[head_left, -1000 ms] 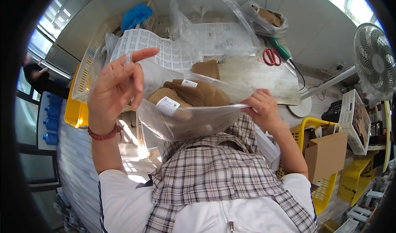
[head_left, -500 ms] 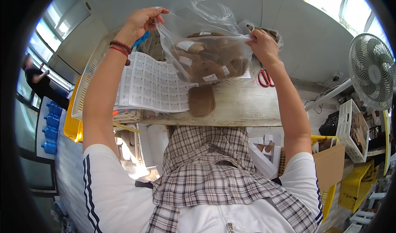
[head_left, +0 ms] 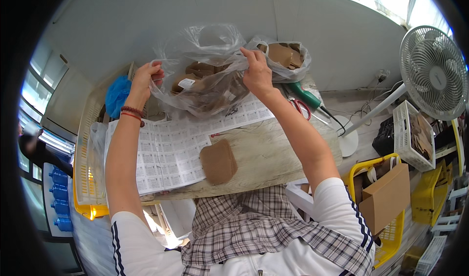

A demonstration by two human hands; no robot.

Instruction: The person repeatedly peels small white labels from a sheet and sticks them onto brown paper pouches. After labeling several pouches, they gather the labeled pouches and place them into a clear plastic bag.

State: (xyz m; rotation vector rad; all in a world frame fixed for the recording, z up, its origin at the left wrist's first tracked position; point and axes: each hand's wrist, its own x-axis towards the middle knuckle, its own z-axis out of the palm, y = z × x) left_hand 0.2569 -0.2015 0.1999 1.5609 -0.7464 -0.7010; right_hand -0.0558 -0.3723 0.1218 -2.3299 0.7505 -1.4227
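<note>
A clear plastic bag (head_left: 202,80) full of brown folded pieces rests at the far side of the wooden table (head_left: 273,154). My left hand (head_left: 146,78) grips the bag's left edge. My right hand (head_left: 256,73) pinches its right top edge. A single brown flat piece (head_left: 218,161) lies on the table near me. Sheets of white printed labels (head_left: 166,151) are spread under and beside the bag.
A second clear bag of brown pieces (head_left: 286,58) sits behind my right hand. Red-handled scissors (head_left: 297,106) and a green tool (head_left: 305,96) lie to the right. A white fan (head_left: 432,70), yellow baskets (head_left: 391,212) and a cardboard box (head_left: 388,195) stand to the right. A blue item (head_left: 117,96) lies left.
I have carried the bag from near my chest out to the far side of the table and lowered it there. Both hands still hold its edges.
</note>
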